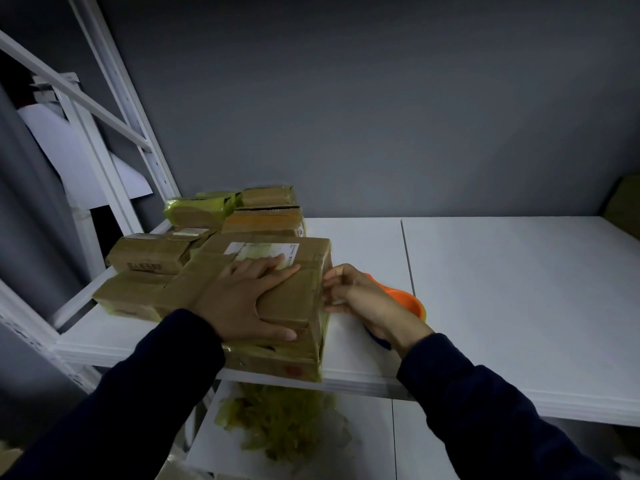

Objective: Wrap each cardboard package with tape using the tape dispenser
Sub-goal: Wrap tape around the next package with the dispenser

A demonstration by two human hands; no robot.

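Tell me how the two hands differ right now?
The left hand lies flat, fingers spread, on top of the big package. The right hand is curled at the package's right side, apparently gripping the orange tape dispenser. Both are at the same package, in dark sleeves.

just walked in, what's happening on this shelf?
A person is taping a cardboard package on the white shelf. The left hand presses flat on its top to steady it. The right hand holds the orange tape dispenser at the package's right edge. Other packages sit behind and to the left, some with yellowish tape on them. A heap of crumpled yellowish film lies on the shelf below.
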